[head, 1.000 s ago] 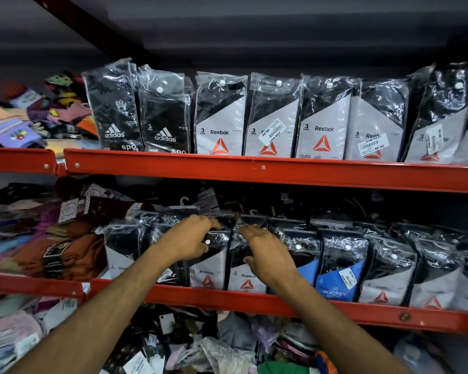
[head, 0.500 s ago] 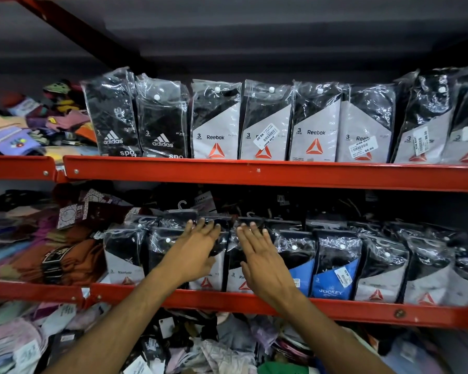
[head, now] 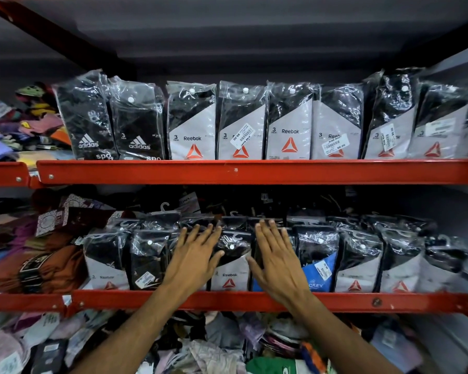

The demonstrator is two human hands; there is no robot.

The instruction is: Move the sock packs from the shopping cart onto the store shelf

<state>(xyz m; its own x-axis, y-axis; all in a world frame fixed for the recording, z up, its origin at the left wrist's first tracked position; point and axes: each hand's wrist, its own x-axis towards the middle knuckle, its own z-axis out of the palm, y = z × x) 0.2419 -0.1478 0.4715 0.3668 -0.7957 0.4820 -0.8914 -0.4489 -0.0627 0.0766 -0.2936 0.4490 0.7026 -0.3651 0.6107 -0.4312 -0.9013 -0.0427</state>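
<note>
- Red-painted steel shelving [head: 254, 171] fills the view, its rails bolted at the joints, against a dull grey back wall; loose coloured socks and card tags lie heaped at the left and on the tier below.
- On the middle tier stands a row of glossy clear-plastic sock packs [head: 360, 260], black socks behind grey or blue card inserts; each is flat, crinkled, snapped shut with a white stud; some carry hanger hooks.
- The left hand [head: 193, 261] lies flat, fingers spread and straight, palm against the pack fronts; it grips nothing; beside it a grey-card Reebok pack [head: 230, 268] shows between the two hands.
- The right hand [head: 277, 263] is likewise splayed open and pressed on the packs just left of the blue-card Jockey pack [head: 318, 265]; it holds nothing.
- Judged step: seating and squaring packs already shelved, pushing them upright into the row.
- The shopping cart is out of view, so how many packs remain cannot be told.
- Next move likely calls for lifting both palms off gently; the slick film slides easily and the thin packs may tip forward over the low rail.
- Upper tier holds a tidy upright row of matching Adidas and Reebok packs [head: 192, 122].
</note>
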